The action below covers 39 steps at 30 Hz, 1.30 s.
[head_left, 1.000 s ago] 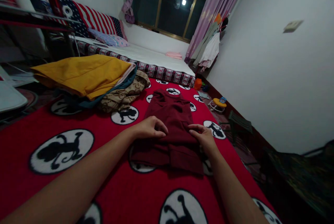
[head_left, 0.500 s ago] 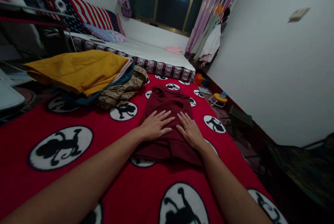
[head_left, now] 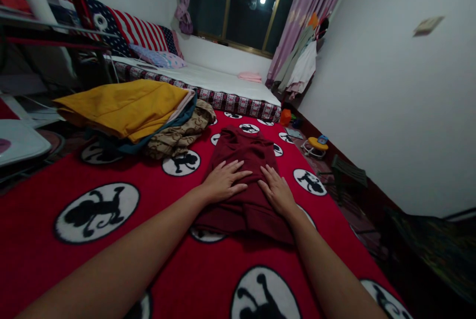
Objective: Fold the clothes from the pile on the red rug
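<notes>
A dark red garment (head_left: 249, 210) lies on the red blanket (head_left: 178, 269), which is printed with monkey figures in white ovals. The garment's far end is crumpled and its near edge is spread wide; which kind it is I cannot tell. My left hand (head_left: 225, 182) rests flat on its left middle, fingers stretched out. On the right side of the cloth lies my right hand (head_left: 277, 190), palm down with fingers apart. A gap separates the two hands, and neither grips the cloth.
To the left sits a pile of clothes: a yellow garment (head_left: 130, 106) on top, a brown patterned one (head_left: 182, 131) beside it. A bed (head_left: 208, 74) stands beyond, under the window. Along the right wall are a small yellow stool (head_left: 317, 143) and a dark folding stool (head_left: 347, 170).
The view has shifted slightly, so the whole room sits a little lower and to the right. My hands lie a bit farther apart on the garment; both stay flat.
</notes>
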Each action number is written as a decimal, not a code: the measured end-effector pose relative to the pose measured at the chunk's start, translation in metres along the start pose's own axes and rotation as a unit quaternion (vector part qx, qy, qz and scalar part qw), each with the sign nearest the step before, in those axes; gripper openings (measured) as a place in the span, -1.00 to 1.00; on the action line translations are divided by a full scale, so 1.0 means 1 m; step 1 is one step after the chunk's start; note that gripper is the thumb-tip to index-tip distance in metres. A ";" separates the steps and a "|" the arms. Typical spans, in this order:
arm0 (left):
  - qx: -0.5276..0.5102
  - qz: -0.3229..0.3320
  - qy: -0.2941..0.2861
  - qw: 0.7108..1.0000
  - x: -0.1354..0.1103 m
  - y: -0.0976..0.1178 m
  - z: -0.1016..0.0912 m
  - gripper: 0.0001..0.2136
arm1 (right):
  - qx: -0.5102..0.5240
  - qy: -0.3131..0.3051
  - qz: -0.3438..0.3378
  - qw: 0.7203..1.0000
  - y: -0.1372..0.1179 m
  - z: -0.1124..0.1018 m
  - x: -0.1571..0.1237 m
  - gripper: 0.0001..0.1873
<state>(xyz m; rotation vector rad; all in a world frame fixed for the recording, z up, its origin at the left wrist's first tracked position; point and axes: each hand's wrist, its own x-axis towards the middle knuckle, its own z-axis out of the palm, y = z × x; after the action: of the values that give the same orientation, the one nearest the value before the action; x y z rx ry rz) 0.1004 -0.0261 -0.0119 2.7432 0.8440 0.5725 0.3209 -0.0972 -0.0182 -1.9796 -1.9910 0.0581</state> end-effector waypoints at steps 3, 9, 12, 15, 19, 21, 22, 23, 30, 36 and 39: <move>0.005 -0.049 0.063 0.997 0.001 0.000 0.004 -0.46 | 0.011 0.034 -0.003 0.999 -0.001 -0.006 0.002 -0.50; 0.053 -0.070 0.069 0.994 0.003 0.000 0.012 -0.43 | 0.036 0.097 0.080 0.991 0.010 -0.026 0.063 -0.60; 0.056 -0.068 0.071 0.994 0.003 0.000 0.013 -0.42 | 0.057 0.132 0.100 0.985 0.019 -0.029 0.111 -0.73; 0.051 -0.063 0.075 0.994 0.002 0.000 0.013 -0.42 | 0.064 0.140 0.100 0.983 0.026 -0.026 0.151 -0.62; 0.042 -0.063 0.072 0.994 0.001 0.000 0.011 -0.41 | 0.069 0.090 0.081 0.990 0.036 -0.020 0.185 -0.58; 0.038 -0.068 0.068 0.995 0.001 0.001 0.011 -0.41 | 0.061 0.055 0.079 0.993 0.042 -0.019 0.194 -0.66; 0.036 -0.070 0.068 0.995 0.001 0.001 0.011 -0.41 | 0.054 0.042 0.084 0.994 0.046 -0.019 0.198 -0.72; 0.034 -0.071 0.070 0.994 0.001 0.001 0.012 -0.41 | 0.045 0.036 0.093 0.994 0.049 -0.019 0.201 -0.79; 0.034 -0.083 0.064 0.994 0.002 0.001 0.014 -0.41 | -0.004 0.101 0.177 0.979 0.060 -0.010 0.199 -0.75; 0.029 -0.086 0.066 0.994 0.002 0.002 0.014 -0.42 | 0.027 0.096 0.157 0.982 0.056 -0.014 0.205 -0.66; 0.027 -0.085 0.067 0.994 0.002 0.002 0.014 -0.42 | 0.067 0.054 0.090 0.992 0.053 -0.023 0.215 -0.60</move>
<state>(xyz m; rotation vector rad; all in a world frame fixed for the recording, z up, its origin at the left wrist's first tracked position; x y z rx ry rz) 0.1089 -0.0277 -0.0232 2.6686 1.1270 0.7158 0.3827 0.1105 0.0339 -2.0242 -1.6934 0.1205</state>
